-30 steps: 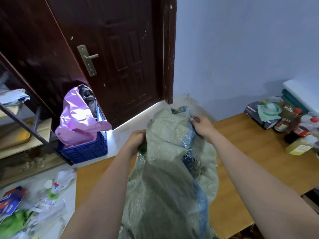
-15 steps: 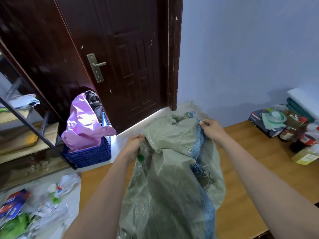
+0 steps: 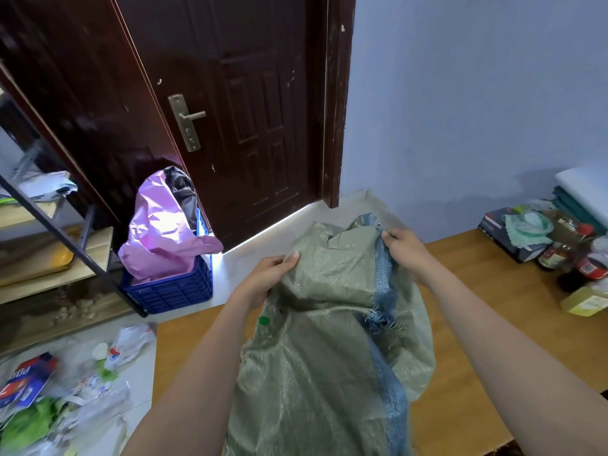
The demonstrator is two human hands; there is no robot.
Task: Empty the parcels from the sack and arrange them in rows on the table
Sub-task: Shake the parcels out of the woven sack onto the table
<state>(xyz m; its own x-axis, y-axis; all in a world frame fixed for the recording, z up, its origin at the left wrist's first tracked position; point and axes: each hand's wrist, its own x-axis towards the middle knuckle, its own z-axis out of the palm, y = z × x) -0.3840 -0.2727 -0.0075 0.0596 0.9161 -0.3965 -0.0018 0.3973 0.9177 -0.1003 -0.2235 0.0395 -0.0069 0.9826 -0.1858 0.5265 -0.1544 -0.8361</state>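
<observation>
Wall in pale blue fills the far right, and a dark brown door with a brass handle takes up the far left. Near these, a wooden table runs from the middle of the scene to the right edge.

On that table stands the sack, a big green woven bag with a blue stripe down its right side (the stripe is frayed partway up). It rises from the near edge of the view up between both arms, its top bunched and folded over; no parcels can be seen through the cloth.

Left of the table, a metal rack with wooden shelves leans into view, and beside it on the floor sits a blue crate stuffed with a pink bag. Loose wrappers and plastic litter lie on the floor at the near left.

At the far right of the table sit a dark box and a few bottles, close together.

The left hand grips the sack's top edge on its left side, thumb laid over the cloth and fingers curled under. The right hand pinches the top edge at the blue stripe, fingers closed tight on the fabric.
</observation>
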